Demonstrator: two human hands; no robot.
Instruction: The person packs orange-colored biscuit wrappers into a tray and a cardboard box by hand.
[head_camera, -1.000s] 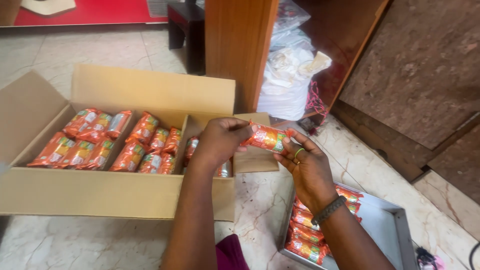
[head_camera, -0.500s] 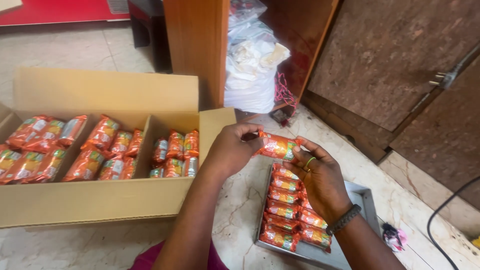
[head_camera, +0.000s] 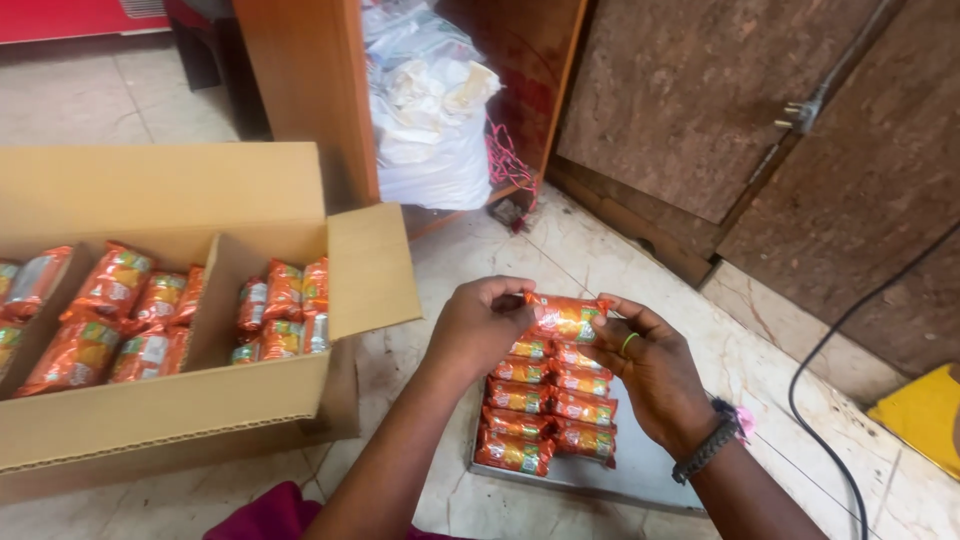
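Note:
An orange snack packet (head_camera: 565, 315) is held level between both hands. My left hand (head_camera: 480, 330) pinches its left end and my right hand (head_camera: 650, 370), with a ring and a bead bracelet, pinches its right end. Directly below the packet, two columns of the same orange packets (head_camera: 545, 410) lie on a grey metal tray (head_camera: 640, 475) on the floor. To the left stands an open cardboard box (head_camera: 180, 400) with several more orange packets (head_camera: 130, 315) inside, split by a cardboard divider.
A wooden cabinet (head_camera: 310, 90) stands behind, with a white stuffed plastic sack (head_camera: 430, 120) in its open part. Brown board panels (head_camera: 700, 110) lean at the right. A black cable (head_camera: 830, 360) runs across the marble floor. A yellow object (head_camera: 925, 415) lies at far right.
The view has swung right, so the box sits further left. Both hands have carried the packet away from the box and lower, over the packets on the tray.

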